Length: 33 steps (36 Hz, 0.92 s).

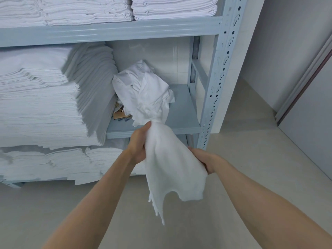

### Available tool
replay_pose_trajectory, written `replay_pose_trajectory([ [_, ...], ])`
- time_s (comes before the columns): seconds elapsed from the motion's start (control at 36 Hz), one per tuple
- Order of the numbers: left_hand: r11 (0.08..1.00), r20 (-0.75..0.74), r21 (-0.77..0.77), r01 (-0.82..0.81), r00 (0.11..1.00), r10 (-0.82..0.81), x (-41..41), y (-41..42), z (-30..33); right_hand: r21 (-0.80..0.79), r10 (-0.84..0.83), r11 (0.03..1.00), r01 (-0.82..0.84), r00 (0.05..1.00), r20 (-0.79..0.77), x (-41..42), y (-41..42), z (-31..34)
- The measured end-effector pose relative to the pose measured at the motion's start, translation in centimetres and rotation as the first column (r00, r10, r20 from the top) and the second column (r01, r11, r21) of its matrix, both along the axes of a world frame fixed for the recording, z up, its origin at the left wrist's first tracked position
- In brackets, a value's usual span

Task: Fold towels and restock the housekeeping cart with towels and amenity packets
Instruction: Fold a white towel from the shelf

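Note:
A white towel (pixel 170 168) hangs loose in front of the shelf, its ragged lower edge dangling toward the floor. My left hand (pixel 139 144) grips its bunched top end just below the middle shelf's front edge. My right hand (pixel 204 159) holds its right edge, fingers hidden behind the cloth. Behind the towel, a crumpled pile of white cloth (pixel 145 92) lies on the middle shelf (pixel 183 108).
A grey-blue metal shelving unit (pixel 213 83) fills the left and centre. Tall stacks of folded white linen (pixel 41 97) sit on its middle, top and bottom shelves. Small brown scraps (pixel 119 114) lie under the crumpled pile. Pale floor and a door frame (pixel 303 83) are at the right.

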State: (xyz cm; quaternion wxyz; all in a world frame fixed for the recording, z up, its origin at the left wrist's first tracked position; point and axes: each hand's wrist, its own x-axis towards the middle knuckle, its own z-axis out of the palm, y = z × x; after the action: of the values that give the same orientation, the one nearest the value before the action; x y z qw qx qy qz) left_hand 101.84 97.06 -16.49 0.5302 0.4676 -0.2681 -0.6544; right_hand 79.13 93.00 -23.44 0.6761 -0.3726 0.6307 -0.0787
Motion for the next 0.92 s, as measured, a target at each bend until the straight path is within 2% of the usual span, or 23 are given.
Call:
replay_pose_trajectory([
  [0.14,0.983,-0.025,0.113,-0.143,0.989,0.146,0.9,0.4,-0.6,0.031,-0.038,0.999,0.033,0.983,0.179,-0.8,-0.5,0.7],
  [0.19,0.969,0.019,0.164,-0.187,0.982,0.187,1.3,0.3,-0.9,-0.024,-0.074,0.996,0.083,0.962,0.265,-1.0,-0.8,1.5],
  [0.28,0.928,0.159,0.239,-0.287,0.954,0.254,2.2,-0.1,-1.3,-0.158,-0.210,0.948,0.275,0.918,0.336,-1.5,-1.3,2.2],
  [0.33,0.901,0.285,0.247,-0.357,0.915,0.285,2.8,-0.4,-1.2,-0.299,-0.230,0.899,0.320,0.926,0.299,-1.7,-1.6,2.7],
  [0.39,0.889,0.397,0.225,-0.399,0.871,0.291,3.3,-0.5,-1.1,-0.450,-0.181,0.855,0.258,0.962,0.207,-1.9,-2.0,3.0],
  [0.44,0.883,0.445,0.213,-0.418,0.846,0.293,3.7,-0.6,-1.1,-0.556,-0.133,0.811,0.183,0.983,0.130,-1.9,-2.2,3.7],
  [0.53,0.888,0.413,0.247,-0.387,0.871,0.265,3.7,-0.4,-1.2,-0.631,-0.099,0.767,0.120,0.993,0.069,-1.5,-2.4,4.7],
  [0.58,0.899,0.298,0.280,-0.338,0.920,0.254,3.7,-0.4,-1.3,-0.638,-0.063,0.767,0.066,0.998,0.027,-1.3,-2.4,5.2],
  [0.64,0.956,0.114,0.224,-0.189,0.979,0.167,4.1,-0.2,-1.2,-0.591,-0.025,0.804,0.058,0.998,0.064,-1.6,-2.5,5.6],
  [0.69,0.995,0.039,0.099,-0.001,0.999,-0.003,4.8,0.2,-1.0,-0.501,-0.013,0.859,0.107,0.982,0.188,-2.1,-2.7,6.0],
  [0.75,0.993,0.125,0.020,0.113,0.985,-0.115,5.2,0.3,-1.0,-0.412,-0.021,0.897,0.163,0.945,0.327,-2.8,-2.8,6.2],
  [0.81,0.989,0.245,-0.012,0.146,0.960,-0.139,5.1,0.3,-1.2,-0.366,-0.007,0.915,0.170,0.913,0.408,-3.3,-3.0,6.3],
  [0.92,0.997,0.414,0.011,0.080,0.907,-0.077,4.4,-0.1,-1.1,-0.374,0.043,0.921,0.111,0.924,0.380,-4.2,-3.6,5.9],
])
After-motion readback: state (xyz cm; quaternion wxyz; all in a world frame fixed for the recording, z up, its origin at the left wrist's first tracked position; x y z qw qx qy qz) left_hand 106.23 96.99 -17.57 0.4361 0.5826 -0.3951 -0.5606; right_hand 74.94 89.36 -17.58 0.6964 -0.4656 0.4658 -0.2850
